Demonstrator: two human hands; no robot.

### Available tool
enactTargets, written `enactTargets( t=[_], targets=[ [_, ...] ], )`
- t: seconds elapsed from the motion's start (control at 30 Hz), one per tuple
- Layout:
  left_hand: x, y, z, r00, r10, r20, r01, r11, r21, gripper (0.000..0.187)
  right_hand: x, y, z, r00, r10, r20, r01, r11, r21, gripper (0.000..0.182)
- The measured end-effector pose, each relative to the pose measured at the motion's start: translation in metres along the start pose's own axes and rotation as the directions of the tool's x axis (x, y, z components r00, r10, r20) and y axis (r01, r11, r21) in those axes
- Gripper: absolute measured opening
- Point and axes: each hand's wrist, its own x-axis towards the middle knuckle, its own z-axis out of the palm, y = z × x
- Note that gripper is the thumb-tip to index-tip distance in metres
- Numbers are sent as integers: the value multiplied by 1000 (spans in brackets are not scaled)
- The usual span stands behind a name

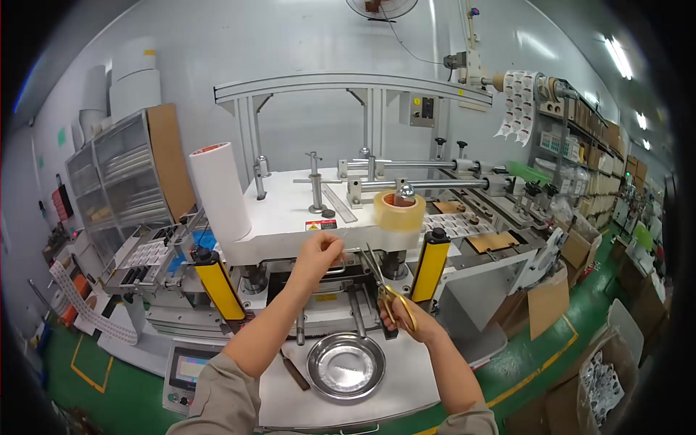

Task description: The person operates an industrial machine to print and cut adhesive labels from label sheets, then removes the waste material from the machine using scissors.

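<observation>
In front of the machine's white top plate (275,249), my left hand (321,255) is raised with its fingers pinched together; whatever they hold is too small to make out. My right hand (412,319) grips gold-handled scissors (388,290), their blades pointing up and toward the left hand, slightly apart. A roll of clear tape (399,214) stands on the plate's right part, around a metal knob. Below the hands, a round steel dish (346,366) rests on the white lower surface (406,395), with a brown-handled tool (295,373) beside it.
Yellow guards (219,286) flank the press, the other one (431,267) near my right hand. A tall white roll (220,192) stands at the plate's left. Upright metal posts (316,190) and a ruler (338,203) are on top. A control panel (190,370) sits lower left.
</observation>
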Motion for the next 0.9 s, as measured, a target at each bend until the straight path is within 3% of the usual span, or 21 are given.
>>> enactTargets(
  t=[0.07,0.17,0.2,0.37,0.4,0.5,0.53,0.57,0.6,0.63,0.67,0.7,0.73,0.77,0.8,0.83,0.87,0.9],
  targets=[
    [2,2,-2,1000,11,-5,-11,1000,19,18,15,-5,-4,998,28,49,-28,1000,-1,60],
    [2,7,1,998,5,-56,-3,999,40,17,33,-16,-4,999,18,38,-17,1000,-12,62],
    [3,6,0,998,9,-62,-6,999,47,17,36,-21,-1,1000,10,-3,-10,1000,26,47],
    [8,5,-7,999,-39,-20,41,995,87,19,51,-23,-12,999,-22,-24,22,1000,-11,48],
    [8,3,-7,999,-22,-32,25,997,76,18,50,-25,-10,994,-85,-62,80,994,-76,41],
    [8,-6,-12,997,62,-40,-58,994,87,21,35,-27,-9,993,-4,-121,2,1000,-10,28],
    [2,-7,-18,998,48,-48,-43,996,83,21,20,-24,-6,975,-49,-215,9,984,-180,23],
    [-9,-5,-26,991,133,4,-128,950,285,19,2,-19,-2,951,-106,-292,-2,938,-346,19],
    [-22,-1,-33,977,203,69,-211,856,472,18,-21,-12,-1,952,-140,-274,32,931,-364,19],
    [-42,9,-37,990,90,107,-131,858,496,14,-46,-1,-1,947,-141,-290,4,905,-426,23],
    [-60,4,-44,924,330,192,-377,709,596,12,-72,24,-12,942,-260,-214,62,760,-647,27],
    [-86,13,-47,935,291,200,-353,739,573,12,-101,33,-6,937,-219,-273,-26,735,-677,30],
    [-102,2,-57,911,329,248,-412,726,550,14,-131,44,-5,936,14,-350,-228,782,-580,26],
    [-124,7,-62,926,299,233,-379,712,592,16,-157,67,-7,923,-72,-378,-235,671,-703,24],
    [-145,17,-71,929,269,254,-370,660,654,18,-177,71,8,914,-105,-392,-229,664,-712,21],
    [-160,21,-81,944,245,221,-330,704,629,19,-184,59,29,888,-98,-448,-368,429,-825,25],
    [-172,23,-91,953,226,203,-303,748,590,20,-181,70,30,910,-91,-405,-332,426,-842,25],
    [-181,24,-103,963,221,155,-268,715,646,20,-183,88,29,887,-126,-444,-385,327,-863,27]
  ],
)
